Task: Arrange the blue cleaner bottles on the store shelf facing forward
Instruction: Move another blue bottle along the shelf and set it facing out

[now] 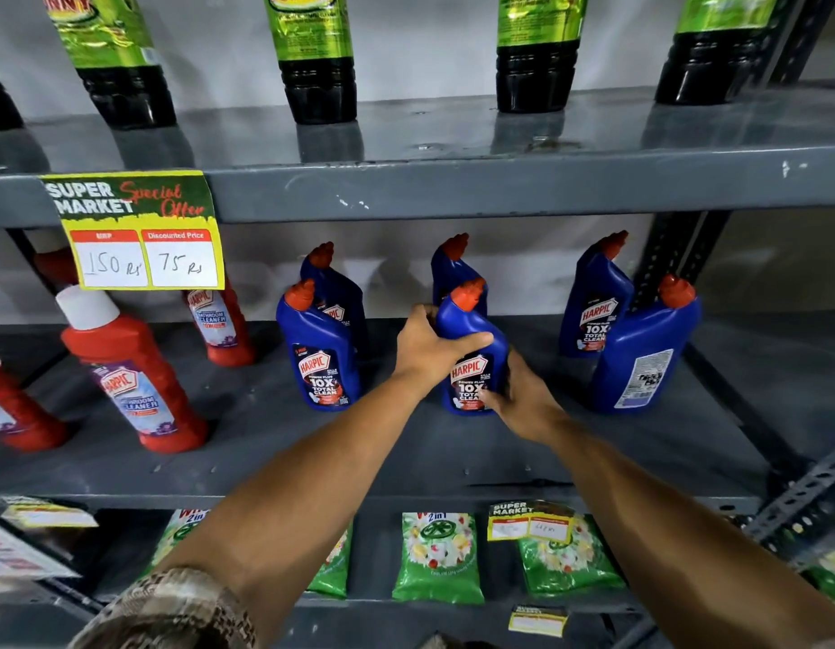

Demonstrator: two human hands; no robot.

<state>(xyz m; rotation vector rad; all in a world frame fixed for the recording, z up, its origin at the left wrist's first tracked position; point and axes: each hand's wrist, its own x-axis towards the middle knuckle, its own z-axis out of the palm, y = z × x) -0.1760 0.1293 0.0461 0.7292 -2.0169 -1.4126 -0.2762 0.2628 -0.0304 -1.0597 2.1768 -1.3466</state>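
Observation:
Several blue cleaner bottles with red caps stand on the grey middle shelf point(453, 456). The centre front bottle point(472, 353) shows its label forward; my left hand point(427, 348) wraps its upper body and my right hand point(523, 400) grips its lower right side. A second blue bottle point(453, 269) stands right behind it. To the left, a front bottle point(319, 353) faces forward with another point(336, 292) behind. On the right, the front bottle point(640, 353) shows its white back label, and the bottle behind it point(593, 306) faces forward.
Red bathroom cleaner bottles point(134, 372) stand at the left of the same shelf, under a yellow price tag point(139, 231). Dark bottles with green labels point(317, 53) line the upper shelf. Green pouches point(436, 559) hang below. A dark upright post point(668, 260) is at the right.

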